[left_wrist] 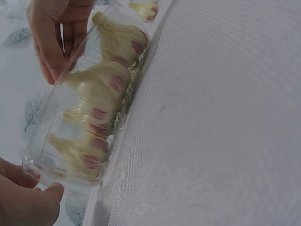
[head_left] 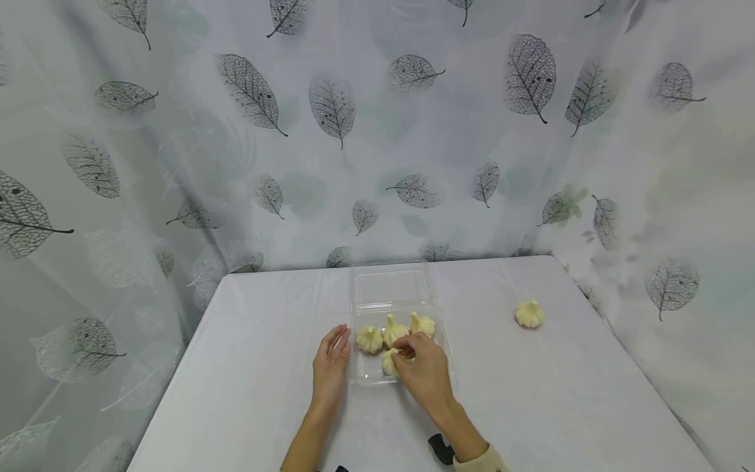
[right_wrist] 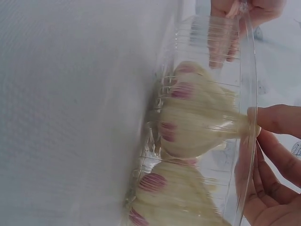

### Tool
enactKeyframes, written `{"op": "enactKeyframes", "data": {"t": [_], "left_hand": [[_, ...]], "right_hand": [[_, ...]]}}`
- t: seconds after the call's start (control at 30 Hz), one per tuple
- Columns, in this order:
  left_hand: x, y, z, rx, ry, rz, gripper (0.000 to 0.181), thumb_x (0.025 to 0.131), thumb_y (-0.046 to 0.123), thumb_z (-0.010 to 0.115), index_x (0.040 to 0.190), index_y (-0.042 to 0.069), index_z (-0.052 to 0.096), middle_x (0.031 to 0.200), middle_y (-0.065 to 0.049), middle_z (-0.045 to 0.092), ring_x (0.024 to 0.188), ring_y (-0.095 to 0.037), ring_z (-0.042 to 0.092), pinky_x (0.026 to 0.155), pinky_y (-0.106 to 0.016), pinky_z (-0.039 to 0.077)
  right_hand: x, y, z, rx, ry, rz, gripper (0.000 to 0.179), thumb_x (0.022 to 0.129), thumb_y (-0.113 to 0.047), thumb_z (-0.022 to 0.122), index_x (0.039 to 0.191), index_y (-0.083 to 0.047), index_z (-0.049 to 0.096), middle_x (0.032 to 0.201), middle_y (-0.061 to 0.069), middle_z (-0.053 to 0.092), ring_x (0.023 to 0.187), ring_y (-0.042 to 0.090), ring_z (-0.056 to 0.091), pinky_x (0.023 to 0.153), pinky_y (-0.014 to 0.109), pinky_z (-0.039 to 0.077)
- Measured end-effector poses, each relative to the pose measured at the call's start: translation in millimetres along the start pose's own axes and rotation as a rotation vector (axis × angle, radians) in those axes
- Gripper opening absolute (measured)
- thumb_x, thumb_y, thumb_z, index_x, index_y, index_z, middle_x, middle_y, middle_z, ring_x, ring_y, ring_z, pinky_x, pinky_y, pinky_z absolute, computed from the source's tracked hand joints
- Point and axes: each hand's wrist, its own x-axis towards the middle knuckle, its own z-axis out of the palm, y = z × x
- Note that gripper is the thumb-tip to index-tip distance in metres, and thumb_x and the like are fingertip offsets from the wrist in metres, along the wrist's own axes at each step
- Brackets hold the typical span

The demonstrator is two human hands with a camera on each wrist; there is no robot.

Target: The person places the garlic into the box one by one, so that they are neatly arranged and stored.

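Observation:
A clear plastic clamshell container (head_left: 361,377) lies on the white table with its lid (head_left: 392,288) laid back toward the far edge. Several pale garlic bulbs (head_left: 369,339) with purple patches sit in it, stems up. My right hand (head_left: 426,372) reaches over the near part of the container; thumb and fingertips pinch the stem of the nearest garlic bulb (right_wrist: 202,125), whose body is down inside the walls. Against the container's left side, my left hand (head_left: 331,367) rests with its fingers nearly straight, fingertips at the wall. The left wrist view has its thumb (left_wrist: 55,192) at the container's corner.
One more garlic bulb (head_left: 529,314) lies on the white-covered table (head_left: 566,393), to the right of the container. A leaf-patterned curtain (head_left: 377,131) hangs behind and along both sides of the table. A black wrist device (head_left: 441,449) shows by the right forearm.

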Motion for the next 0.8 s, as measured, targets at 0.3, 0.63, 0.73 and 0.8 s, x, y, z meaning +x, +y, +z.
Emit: {"op": "enactKeyframes", "data": {"t": [0.3,0.63,0.73,0.8], "left_hand": [[0.1,-0.1,0.3,-0.004,0.005,-0.008,0.049,0.108,0.004,0.053,0.155,0.002,0.039,0.162,-0.016,0.040,0.152,-0.029,0.038,0.117,-0.022,0.041],[0.3,-0.4,1.3,-0.008,0.012,-0.004,0.048,0.108,0.004,0.054,0.154,0.002,0.040,0.162,-0.017,0.041,0.152,-0.029,0.038,0.117,-0.022,0.041],[0.1,-0.1,1.3,-0.004,0.009,-0.005,0.048,0.108,0.004,0.054,0.155,0.002,0.040,0.162,-0.017,0.040,0.152,-0.029,0.038,0.118,-0.023,0.040],[-0.1,0.0,1.2,0.001,0.008,-0.009,0.048,0.109,0.004,0.053,0.155,0.003,0.040,0.162,-0.016,0.040,0.152,-0.029,0.038,0.118,-0.023,0.040]], "right_hand": [[-1.0,0.7,0.2,-0.008,-0.020,0.012,0.022,0.075,0.006,0.087,0.092,-0.006,0.078,0.087,0.003,0.069,0.074,0.014,0.068,0.065,0.029,0.063],[0.5,-1.7,-2.1,-0.056,-0.030,0.031,0.018,0.079,-0.003,0.088,0.091,-0.011,0.079,0.090,0.004,0.070,0.076,0.012,0.068,0.065,0.024,0.059],[1.4,-2.0,-3.9,-0.058,-0.023,0.027,0.017,0.079,-0.004,0.088,0.091,-0.010,0.079,0.090,0.004,0.070,0.075,0.013,0.068,0.065,0.024,0.060],[2.2,-2.2,-5.7,-0.048,-0.018,0.026,0.017,0.079,-0.004,0.088,0.092,-0.010,0.079,0.090,0.004,0.070,0.075,0.014,0.069,0.065,0.024,0.060]]}}
